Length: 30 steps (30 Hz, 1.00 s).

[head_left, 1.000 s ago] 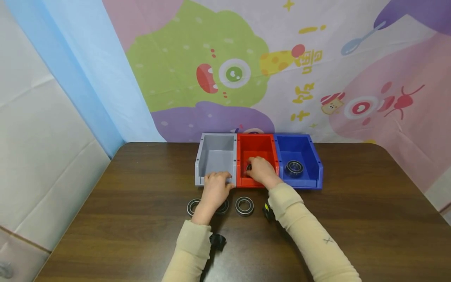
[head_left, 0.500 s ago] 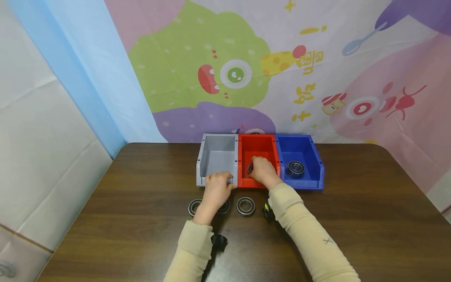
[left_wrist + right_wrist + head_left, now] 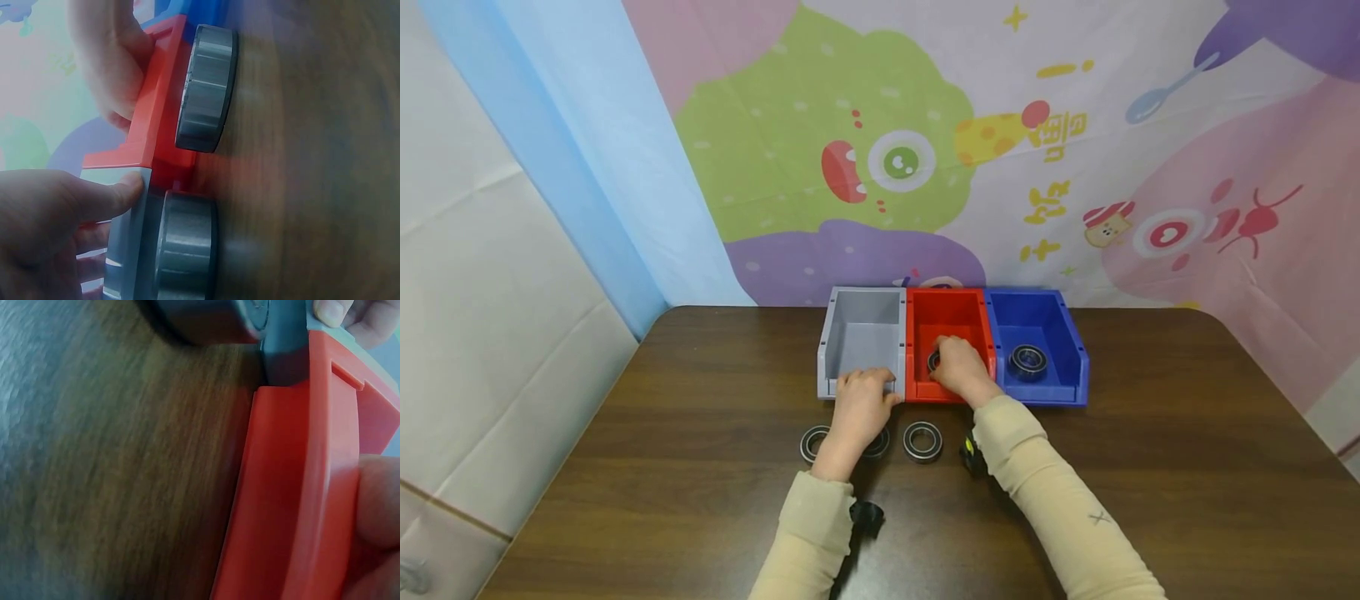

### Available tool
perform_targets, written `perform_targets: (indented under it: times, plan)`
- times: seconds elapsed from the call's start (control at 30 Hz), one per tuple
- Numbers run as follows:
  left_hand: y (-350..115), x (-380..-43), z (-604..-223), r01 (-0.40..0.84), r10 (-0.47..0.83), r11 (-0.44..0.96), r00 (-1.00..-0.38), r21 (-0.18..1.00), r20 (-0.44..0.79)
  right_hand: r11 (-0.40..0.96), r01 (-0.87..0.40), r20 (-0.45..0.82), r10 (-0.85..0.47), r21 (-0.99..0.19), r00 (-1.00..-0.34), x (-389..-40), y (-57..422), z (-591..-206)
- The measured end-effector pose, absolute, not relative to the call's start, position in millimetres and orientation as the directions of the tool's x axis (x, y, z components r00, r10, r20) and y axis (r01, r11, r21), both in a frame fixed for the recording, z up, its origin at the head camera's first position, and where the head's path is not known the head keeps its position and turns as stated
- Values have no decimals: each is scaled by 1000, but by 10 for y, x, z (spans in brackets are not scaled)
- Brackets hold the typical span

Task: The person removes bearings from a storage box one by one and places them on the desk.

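Note:
My left hand (image 3: 859, 410) grips the front lip of the grey bin (image 3: 867, 312), its thumb on the lip and its fingers behind it, as the left wrist view shows. Inside the red bin (image 3: 946, 310), my right hand (image 3: 961, 367) holds a ball bearing (image 3: 933, 360) by its edge; most of that bearing is hidden by the hand. Another bearing (image 3: 1027, 362) lies in the blue bin (image 3: 1078, 367). In front of the bins, a bearing (image 3: 922, 442) lies flat on the table, with two more partly covered by my left hand and wrist.
The three bins stand side by side against a cartoon-printed cloth (image 3: 820, 150) at the back of the brown wooden table (image 3: 685, 467). Black wrist straps (image 3: 868, 518) show under the sleeves. A pale wall (image 3: 490, 275) borders the left side.
The view shifts slightly. Both hands keep nearly the same place, the left at the grey bin's lip and the right in the red bin with the bearing.

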<state>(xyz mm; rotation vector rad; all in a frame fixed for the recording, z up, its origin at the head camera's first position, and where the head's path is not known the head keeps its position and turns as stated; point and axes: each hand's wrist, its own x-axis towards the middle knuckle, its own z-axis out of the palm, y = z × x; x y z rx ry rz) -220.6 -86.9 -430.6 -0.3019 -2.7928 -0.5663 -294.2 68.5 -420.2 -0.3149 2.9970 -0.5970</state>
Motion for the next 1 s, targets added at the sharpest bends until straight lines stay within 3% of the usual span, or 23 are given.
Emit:
perform_targets:
  times: [0.33, 1.0]
  plan:
    - [-865, -2205, -4318, 255, 150, 902, -942, 348, 301, 853, -200, 13, -222, -482, -975, -2949, 726, -4282]
    - [-881, -2231, -4353, 267, 156, 897, -937, 353, 312, 804, -256, 197, -175, -537, -965, -2902, 740, -4359]
